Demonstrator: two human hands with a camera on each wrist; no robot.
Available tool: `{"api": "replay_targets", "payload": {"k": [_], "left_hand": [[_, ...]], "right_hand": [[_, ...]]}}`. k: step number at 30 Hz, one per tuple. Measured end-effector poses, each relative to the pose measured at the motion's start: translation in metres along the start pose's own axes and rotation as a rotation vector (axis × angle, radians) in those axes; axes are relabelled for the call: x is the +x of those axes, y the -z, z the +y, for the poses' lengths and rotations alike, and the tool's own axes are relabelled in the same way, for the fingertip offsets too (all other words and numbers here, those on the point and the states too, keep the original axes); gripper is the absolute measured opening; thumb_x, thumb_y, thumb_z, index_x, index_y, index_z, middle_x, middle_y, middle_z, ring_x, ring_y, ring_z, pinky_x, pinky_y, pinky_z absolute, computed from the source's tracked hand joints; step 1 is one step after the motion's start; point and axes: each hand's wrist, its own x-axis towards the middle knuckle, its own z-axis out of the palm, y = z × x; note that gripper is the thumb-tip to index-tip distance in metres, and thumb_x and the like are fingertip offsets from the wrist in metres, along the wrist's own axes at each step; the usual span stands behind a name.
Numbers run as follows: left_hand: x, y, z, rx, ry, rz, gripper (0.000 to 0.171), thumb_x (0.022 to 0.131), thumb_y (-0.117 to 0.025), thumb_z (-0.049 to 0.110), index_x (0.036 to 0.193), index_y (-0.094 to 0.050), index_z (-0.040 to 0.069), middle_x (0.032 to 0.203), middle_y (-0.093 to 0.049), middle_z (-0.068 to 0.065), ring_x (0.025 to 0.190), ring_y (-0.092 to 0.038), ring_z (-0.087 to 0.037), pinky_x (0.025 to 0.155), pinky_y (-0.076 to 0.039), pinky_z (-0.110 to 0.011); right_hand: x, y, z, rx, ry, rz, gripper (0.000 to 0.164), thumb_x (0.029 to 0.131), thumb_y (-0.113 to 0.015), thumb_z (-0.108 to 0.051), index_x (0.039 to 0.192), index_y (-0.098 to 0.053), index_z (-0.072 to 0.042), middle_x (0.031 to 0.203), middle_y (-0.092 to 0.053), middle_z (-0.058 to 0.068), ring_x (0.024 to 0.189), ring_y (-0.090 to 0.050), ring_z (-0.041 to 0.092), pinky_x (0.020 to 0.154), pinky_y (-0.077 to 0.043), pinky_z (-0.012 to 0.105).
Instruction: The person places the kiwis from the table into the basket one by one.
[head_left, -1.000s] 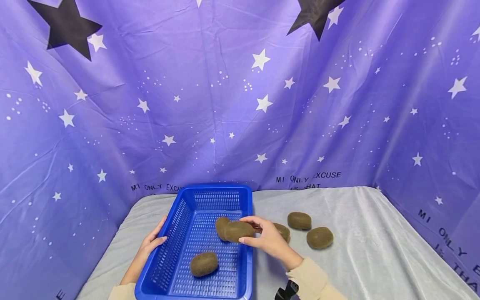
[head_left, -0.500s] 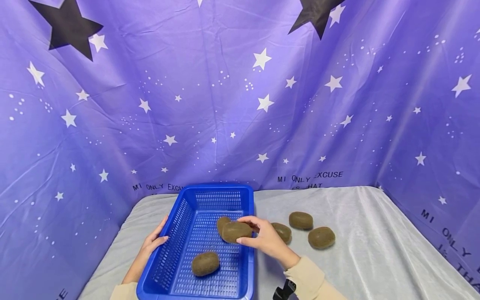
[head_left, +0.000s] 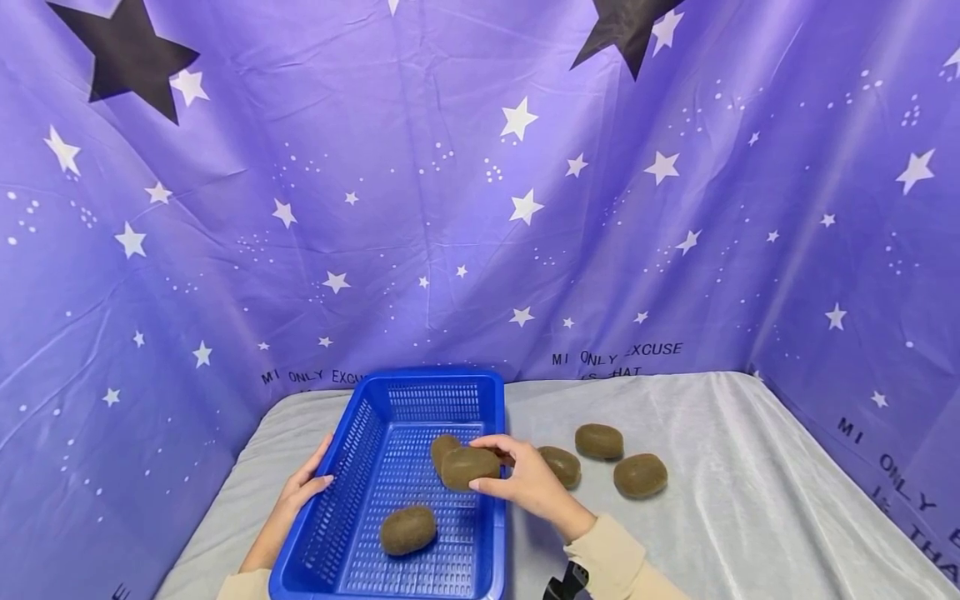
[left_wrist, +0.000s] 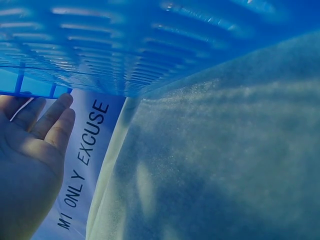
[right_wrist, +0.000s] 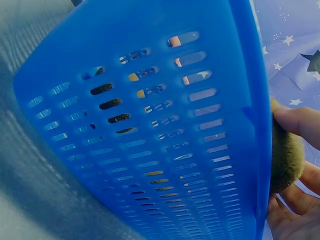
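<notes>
My right hand [head_left: 532, 479] pinches a brown, fuzzy kiwi [head_left: 469, 468] between thumb and fingers, above the right side of a blue perforated basket [head_left: 491, 542]. That kiwi partly covers another kiwi [head_left: 444, 448] behind it in the basket. Nearer the front, a further kiwi [head_left: 408, 530] lies on the basket floor. My left hand [head_left: 292, 492] holds the basket's left rim, thumb on top and fingers along the outside. In the left wrist view, the fingertips [left_wrist: 64, 100] touch the rim's underside. The right wrist view shows the held kiwi [right_wrist: 287, 157] just beyond the rim.
Three kiwis lie on the grey cloth [head_left: 750, 500] right of the basket: a back one [head_left: 599, 442], a right one [head_left: 640, 476] and one partly behind my hand [head_left: 561, 467]. A purple star-printed curtain [head_left: 450, 208] encloses the back and sides.
My right hand has shifted slightly left with its kiwi, further over the basket. My left hand stays on the rim, and the loose kiwis have not moved.
</notes>
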Motion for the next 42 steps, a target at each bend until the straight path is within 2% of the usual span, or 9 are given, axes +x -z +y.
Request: {"api": "replay_targets", "payload": {"k": [3, 7, 12, 17, 21, 25, 32, 39, 42], "left_hand": [[0.001, -0.001, 0.0, 0.03, -0.001, 0.021, 0.062, 0.097, -0.033, -0.003, 0.149, 0.0, 0.0, 0.139, -0.035, 0.029, 0.121, -0.043, 0.004, 0.09, -0.046, -0.021], [0.001, -0.003, 0.001, 0.071, 0.026, 0.075, 0.063, 0.097, -0.037, -0.002, 0.148, -0.001, -0.004, 0.136, -0.036, 0.031, 0.119, -0.043, 0.007, 0.088, -0.046, -0.02], [0.0, -0.005, 0.002, 0.115, 0.045, 0.121, 0.063, 0.096, -0.039, 0.0, 0.148, -0.004, -0.006, 0.135, -0.036, 0.032, 0.118, -0.043, 0.009, 0.087, -0.045, -0.017], [0.001, -0.004, 0.001, 0.124, 0.023, 0.11, 0.062, 0.096, -0.039, -0.001, 0.147, -0.005, -0.008, 0.137, -0.036, 0.031, 0.118, -0.042, 0.008, 0.088, -0.044, -0.016], [0.002, -0.003, 0.001, 0.137, -0.007, 0.093, 0.061, 0.095, -0.039, -0.003, 0.145, -0.005, -0.01, 0.139, -0.035, 0.029, 0.119, -0.042, 0.008, 0.089, -0.043, -0.015], [0.002, -0.002, 0.0, 0.135, -0.012, 0.083, 0.061, 0.096, -0.038, -0.003, 0.145, -0.004, -0.01, 0.139, -0.035, 0.029, 0.12, -0.041, 0.008, 0.089, -0.043, -0.015], [0.0, -0.003, 0.001, 0.119, 0.006, 0.074, 0.061, 0.096, -0.037, -0.002, 0.147, -0.003, -0.007, 0.138, -0.035, 0.03, 0.119, -0.043, 0.006, 0.088, -0.044, -0.018], [-0.001, -0.003, 0.001, 0.089, 0.013, 0.069, 0.062, 0.097, -0.036, -0.002, 0.15, -0.005, 0.0, 0.137, -0.037, 0.03, 0.119, -0.044, 0.006, 0.088, -0.045, -0.019], [0.0, -0.003, 0.0, 0.066, -0.002, 0.045, 0.062, 0.097, -0.034, -0.004, 0.149, -0.003, -0.001, 0.139, -0.036, 0.029, 0.12, -0.044, 0.005, 0.088, -0.045, -0.019]], "right_hand": [[0.0, 0.0, 0.001, 0.015, -0.006, 0.005, 0.038, 0.079, -0.074, -0.009, 0.114, -0.063, -0.002, 0.112, -0.065, 0.011, 0.099, -0.06, 0.025, 0.089, -0.048, 0.034], [-0.002, 0.002, 0.002, 0.047, 0.01, -0.003, 0.035, 0.08, -0.073, -0.013, 0.113, -0.064, -0.003, 0.11, -0.065, 0.009, 0.101, -0.06, 0.022, 0.091, -0.047, 0.032], [-0.005, 0.007, -0.002, 0.096, 0.021, -0.013, 0.036, 0.082, -0.072, -0.012, 0.113, -0.063, 0.002, 0.11, -0.065, 0.012, 0.102, -0.06, 0.022, 0.092, -0.047, 0.034], [-0.01, 0.012, 0.005, 0.12, 0.042, 0.001, 0.036, 0.083, -0.072, -0.014, 0.114, -0.062, 0.002, 0.111, -0.065, 0.012, 0.102, -0.06, 0.017, 0.092, -0.047, 0.033], [-0.017, 0.018, 0.011, 0.125, 0.067, 0.022, 0.035, 0.083, -0.072, -0.013, 0.114, -0.062, 0.002, 0.111, -0.064, 0.016, 0.102, -0.061, 0.024, 0.091, -0.048, 0.033], [-0.023, 0.025, 0.017, 0.114, 0.05, 0.042, 0.035, 0.083, -0.072, -0.014, 0.113, -0.063, 0.0, 0.111, -0.065, 0.017, 0.102, -0.061, 0.026, 0.091, -0.048, 0.032], [-0.036, 0.04, 0.027, 0.079, -0.007, 0.074, 0.034, 0.084, -0.07, -0.011, 0.115, -0.062, 0.0, 0.113, -0.064, 0.015, 0.102, -0.059, 0.01, 0.092, -0.047, 0.031], [-0.051, 0.057, 0.037, 0.052, 0.0, 0.192, 0.034, 0.083, -0.071, -0.011, 0.113, -0.063, 0.002, 0.11, -0.064, 0.018, 0.101, -0.061, 0.025, 0.089, -0.048, 0.029], [-0.057, 0.065, 0.042, 0.042, -0.002, 0.26, 0.032, 0.082, -0.072, -0.008, 0.112, -0.063, 0.001, 0.11, -0.064, 0.02, 0.1, -0.061, 0.024, 0.088, -0.048, 0.028]]}}
